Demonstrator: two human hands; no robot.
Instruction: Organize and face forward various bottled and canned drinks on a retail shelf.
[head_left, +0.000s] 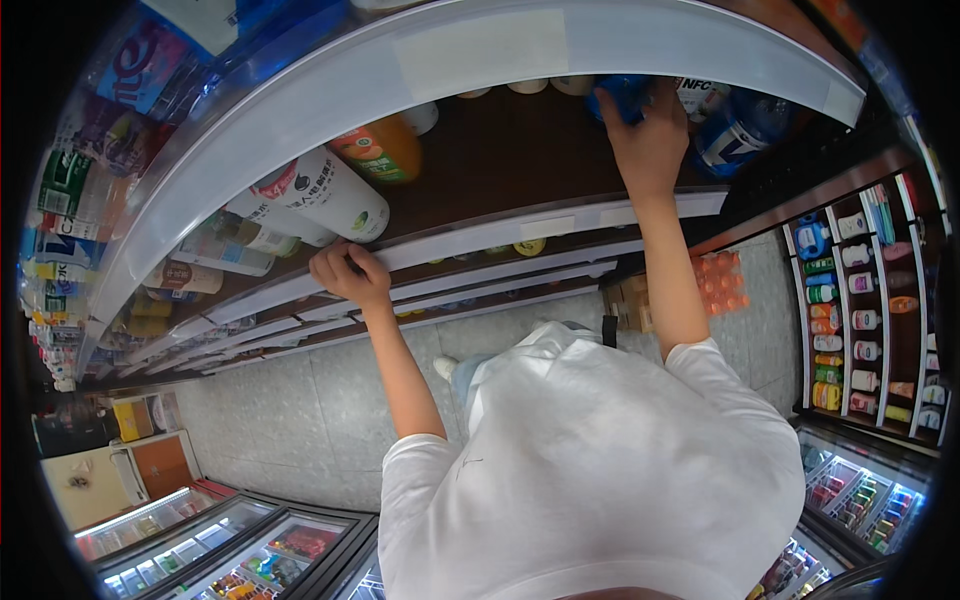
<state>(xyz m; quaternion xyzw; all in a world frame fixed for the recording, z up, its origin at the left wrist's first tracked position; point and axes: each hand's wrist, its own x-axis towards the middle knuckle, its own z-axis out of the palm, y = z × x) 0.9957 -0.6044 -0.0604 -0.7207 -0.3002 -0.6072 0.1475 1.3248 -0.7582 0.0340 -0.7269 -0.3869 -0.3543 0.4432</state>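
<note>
My right hand (651, 139) reaches onto the brown shelf (510, 142), with its thumb and fingers around a blue bottle (627, 91). To its right stand a white-labelled bottle (699, 94) and a blue-labelled bottle (739, 135). My left hand (351, 274) rests with curled fingers at the shelf's front rail (457, 244). Just beyond it is a large white bottle (334, 191) with printed writing, and past that an orange juice bottle (381, 150). The upper rail hides the tops of several bottles at the back.
An upper shelf rail (480, 45) curves over both forearms. Lower shelves (510, 281) run below. On the tiled floor (300, 405) are a cardboard box (628, 300) and an orange pack (720, 281). Glass-front coolers (247, 540) line the aisle behind me; another stocked shelf unit (862, 315) stands to the right.
</note>
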